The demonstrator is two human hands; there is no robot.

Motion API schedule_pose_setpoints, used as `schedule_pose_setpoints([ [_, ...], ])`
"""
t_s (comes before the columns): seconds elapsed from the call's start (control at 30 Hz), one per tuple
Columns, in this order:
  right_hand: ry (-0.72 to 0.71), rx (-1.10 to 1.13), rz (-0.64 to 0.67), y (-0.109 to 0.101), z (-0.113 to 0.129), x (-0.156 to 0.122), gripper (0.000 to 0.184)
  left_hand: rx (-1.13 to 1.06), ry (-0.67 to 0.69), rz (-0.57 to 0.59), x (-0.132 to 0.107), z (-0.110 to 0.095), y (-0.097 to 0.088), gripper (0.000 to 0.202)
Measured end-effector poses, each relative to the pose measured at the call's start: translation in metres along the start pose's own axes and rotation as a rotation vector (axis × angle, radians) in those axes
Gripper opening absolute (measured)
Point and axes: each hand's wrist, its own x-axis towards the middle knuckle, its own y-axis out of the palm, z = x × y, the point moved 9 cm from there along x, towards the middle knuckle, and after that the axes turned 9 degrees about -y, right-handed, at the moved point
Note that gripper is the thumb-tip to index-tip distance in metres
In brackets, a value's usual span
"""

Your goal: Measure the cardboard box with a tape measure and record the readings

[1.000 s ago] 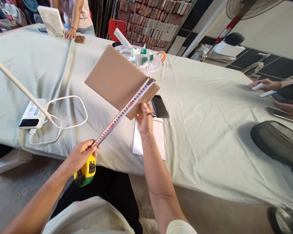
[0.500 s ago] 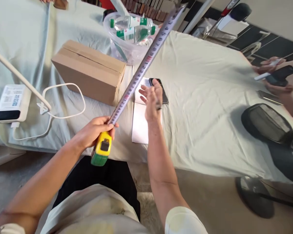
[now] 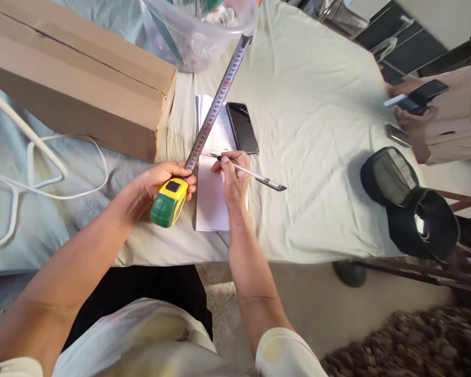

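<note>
My left hand is closed around a yellow and green tape measure. Its blade stays pulled out, running up and right toward a clear plastic tub. My right hand pinches a pen, its tip resting on a white notepad lying on the cloth-covered table. A black phone lies on the notepad's upper right corner. A brown cardboard box sits on the table to the left of my hands.
A clear plastic tub with bottles stands behind the notepad. A white cable loops at the left. On the right, another person's hands hold a phone. A black chair stands by the table's right edge.
The box was set down on the table. The tape's blade dropped from the air to lie over the notepad. My right hand went from open to holding a pen on the notepad.
</note>
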Motion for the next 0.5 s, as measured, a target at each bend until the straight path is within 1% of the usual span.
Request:
schedule_pose_setpoints([
  [0.07,0.001,-0.05,0.016,0.0019,-0.0002,0.0014,0.023,0.008,-0.004,0.014,-0.0029,0.0,0.0011,0.018],
  [0.2,-0.008,-0.119,0.037,0.0053,-0.002,0.0046,0.021,-0.029,0.041,0.031,-0.0051,-0.0038,0.005,0.023],
  [0.27,-0.002,-0.125,0.044,0.0065,-0.0042,0.0045,0.022,-0.008,0.016,0.052,-0.0031,-0.0015,0.0076,0.023],
  [0.37,-0.007,-0.141,0.054,0.0073,-0.0047,0.0042,0.024,0.054,-0.062,0.075,0.0011,0.0046,0.0091,0.017],
  [0.5,-0.002,-0.147,0.075,0.0084,-0.0041,0.0044,0.024,0.028,-0.067,0.068,0.0033,0.0037,0.0071,0.015],
])
